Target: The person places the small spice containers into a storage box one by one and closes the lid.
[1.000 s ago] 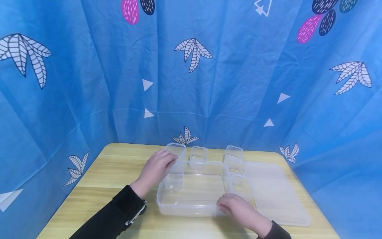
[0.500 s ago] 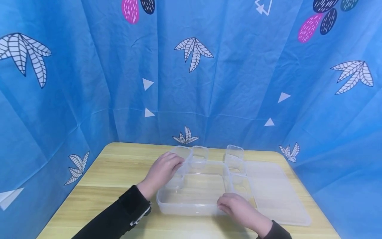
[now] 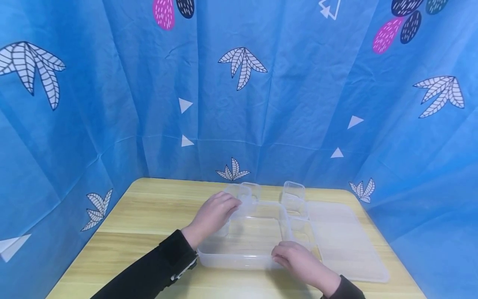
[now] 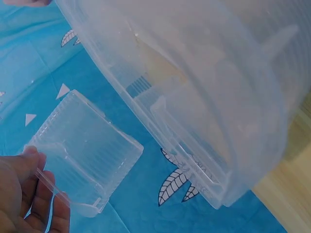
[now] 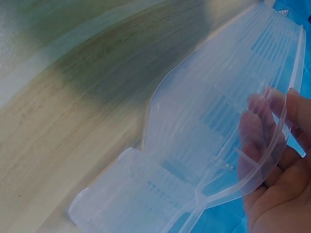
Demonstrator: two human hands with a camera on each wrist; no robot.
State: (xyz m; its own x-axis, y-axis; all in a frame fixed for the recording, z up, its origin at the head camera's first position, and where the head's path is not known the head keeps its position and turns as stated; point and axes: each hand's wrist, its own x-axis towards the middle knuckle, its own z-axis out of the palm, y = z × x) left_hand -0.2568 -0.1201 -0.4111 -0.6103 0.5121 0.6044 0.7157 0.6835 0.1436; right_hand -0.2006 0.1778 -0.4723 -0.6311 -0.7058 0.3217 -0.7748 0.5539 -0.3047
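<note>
a small clear plastic cup (image 3: 239, 195) is held in the left hand (image 3: 214, 216), pinched at its rim between thumb and fingers, just over the far left corner of a big clear plastic tray (image 3: 242, 249). in the left wrist view the same cup (image 4: 85, 150) is seen from below, ribbed and see-through, with the fingertips (image 4: 34, 160) curled on its edge; only part of the hand is caught in that frame. the tray sits on the middle of a light wooden table (image 3: 149, 216), and its near rim is gripped by the right hand (image 3: 298, 259), fingers curled over the edge. in the right wrist view the fingers (image 5: 257, 141) are seen blurred through the tray wall (image 5: 204, 126), so how tightly the rim is pinched can't really be told.

everything being transparent, the edges are hard to separate. another small cup (image 3: 252, 191) stands right behind the held one and is partly covered by it. what looks like a stack of small cups (image 3: 293, 197) is set at the tray's far right corner, with more small cups (image 3: 300, 232) inside the tray's right side, though the count can't be made out. a flat clear lid (image 3: 347, 241) is laid on the table just beside the tray on the right. black sleeves (image 3: 157, 270) are cut off at the bottom edge. a blue patterned cloth (image 3: 112, 104) is hung all around the table.
</note>
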